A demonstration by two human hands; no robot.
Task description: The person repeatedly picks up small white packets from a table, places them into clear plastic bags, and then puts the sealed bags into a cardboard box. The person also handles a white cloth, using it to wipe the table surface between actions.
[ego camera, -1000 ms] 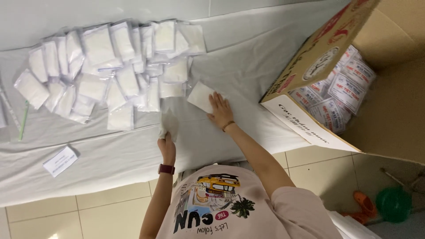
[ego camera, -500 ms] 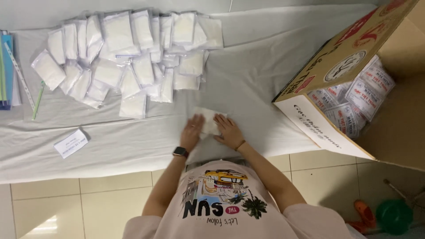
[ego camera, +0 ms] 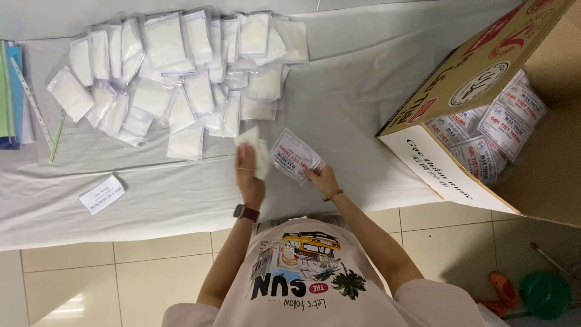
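- Two hands are up over the near edge of the surface [ego camera: 375, 103], apart from each other; half a second ago they lay pressed together on one white piece flat on the cloth.
- Left hand [ego camera: 250, 177], the one with the watch, is closed on a white pad [ego camera: 259, 152] and has lifted it off the cloth.
- Right hand [ego camera: 322, 179] pinches a printed packet [ego camera: 295, 156] by its near corner, tilted, just beside the pad but not touching it as far as can be seen.
- So what was one bundle under both palms is now two things, pad in the left and packet in the right.
- One paper slip [ego camera: 101, 194] lies to the left on the cloth, where it was a second ago.
- Farther off, the pile of white packs [ego camera: 181, 72] spreads across the surface, well apart from both hands and unchanged.
- Right of that, the open box [ego camera: 448, 103] lies tipped on its side, with more printed packets [ego camera: 502, 127] showing in its mouth.
- At the far left edge lie folders [ego camera: 11, 97] and a green pen [ego camera: 57, 134].
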